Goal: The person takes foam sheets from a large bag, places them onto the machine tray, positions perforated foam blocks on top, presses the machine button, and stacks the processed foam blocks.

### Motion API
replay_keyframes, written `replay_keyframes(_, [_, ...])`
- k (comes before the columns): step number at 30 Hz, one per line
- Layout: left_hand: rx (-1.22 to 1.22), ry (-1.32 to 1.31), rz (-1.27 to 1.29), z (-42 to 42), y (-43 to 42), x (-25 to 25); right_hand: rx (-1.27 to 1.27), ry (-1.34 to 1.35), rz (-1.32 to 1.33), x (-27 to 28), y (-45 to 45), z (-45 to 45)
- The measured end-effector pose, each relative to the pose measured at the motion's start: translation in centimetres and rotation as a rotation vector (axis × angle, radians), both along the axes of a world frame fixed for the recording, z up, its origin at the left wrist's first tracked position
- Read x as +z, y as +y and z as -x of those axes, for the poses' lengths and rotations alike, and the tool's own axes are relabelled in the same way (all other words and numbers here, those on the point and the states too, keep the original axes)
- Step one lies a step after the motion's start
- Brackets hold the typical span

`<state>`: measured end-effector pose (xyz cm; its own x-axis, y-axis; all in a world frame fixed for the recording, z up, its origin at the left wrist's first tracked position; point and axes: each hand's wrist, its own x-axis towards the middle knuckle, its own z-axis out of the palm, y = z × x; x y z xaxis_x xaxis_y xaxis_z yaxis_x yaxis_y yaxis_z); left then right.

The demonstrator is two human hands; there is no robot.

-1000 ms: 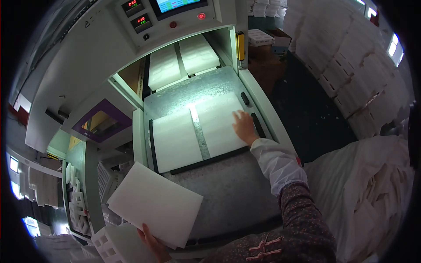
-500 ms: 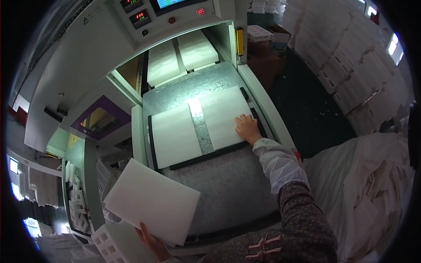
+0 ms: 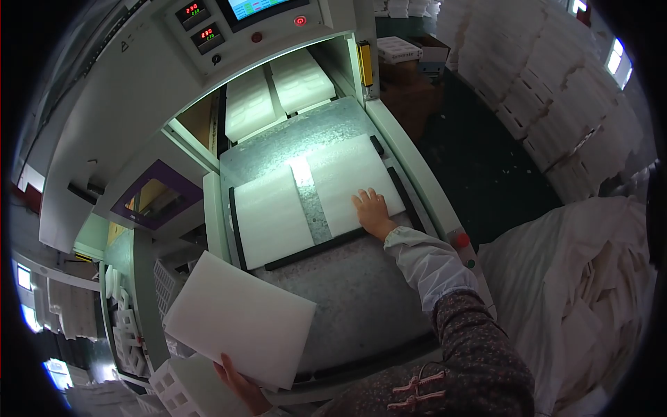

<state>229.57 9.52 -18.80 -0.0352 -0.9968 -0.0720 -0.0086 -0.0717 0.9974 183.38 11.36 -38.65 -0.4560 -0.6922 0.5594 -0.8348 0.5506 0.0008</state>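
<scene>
My left hand [image 3: 240,384] grips a small stack of white foam sheets [image 3: 240,316] by its lower edge, in front of the machine bed and to the left. Fingers of my right hand [image 3: 374,214] lie spread on the front part of the right foam sheet [image 3: 344,174] on the metal bed [image 3: 347,299]. Beside it lies the left foam sheet [image 3: 269,215], with a strip of bare metal between the two. Black bars [image 3: 316,251] border the sheets at the front and sides.
Two molded white pieces [image 3: 302,80] sit inside the lit machine opening. A control panel [image 3: 260,14] is above it. On the right edge is a red button [image 3: 460,240]. White sheeting [image 3: 556,278] is piled at right; tall white stacks [image 3: 528,90] stand behind.
My right hand has slid from the right sheet's right edge leftward, nearer its front edge. My left hand and its stack stay almost still. The view has shifted slightly.
</scene>
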Motion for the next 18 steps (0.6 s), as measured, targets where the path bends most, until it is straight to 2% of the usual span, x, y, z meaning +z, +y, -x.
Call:
replay_keyframes(6, [-0.012, 0.022, -0.002, 0.0, 1.1, 1.1, 0.011, -0.178, -0.044, 0.3, 0.4, -0.8])
replay_keyframes(8, [-0.035, 0.036, -0.007, 0.7, 1.0, 1.2, 0.099, -0.566, -0.136, 1.9, 0.4, -2.0])
replay_keyframes(9, [-0.053, 0.103, -0.043, 0.2, 0.8, 0.4, 0.420, -0.264, 0.019, -0.1, 0.4, -2.6])
replay_keyframes(10, [-0.069, 0.169, -0.081, -0.3, 0.5, -0.3, 0.532, -0.347, 0.143, 0.1, 0.2, -4.9])
replay_keyframes(11, [-0.076, 0.184, -0.092, 0.1, 0.4, -0.5, 0.489, -0.317, 0.141, 1.2, 0.3, -7.0])
replay_keyframes(13, [-0.109, 0.172, -0.092, 2.0, 0.3, -0.6, 1.234, -1.016, 0.287, 5.9, 1.1, -10.9])
replay_keyframes(14, [-0.115, 0.160, -0.078, 2.7, 0.4, -0.5, 1.103, -1.420, -0.032, 9.1, 2.0, -12.5])
replay_keyframes(16, [-0.142, 0.146, -0.061, 3.8, 0.8, -0.1, 0.951, -1.810, 0.079, 14.9, 5.0, -16.2])
replay_keyframes(17, [-0.161, 0.142, -0.054, 4.0, 1.0, 0.1, 1.074, -1.789, 0.260, 15.1, 5.7, -17.5])
replay_keyframes(18, [-0.177, 0.141, -0.048, 4.2, 1.2, 0.1, 1.069, -1.758, 0.272, 15.1, 6.3, -18.2])
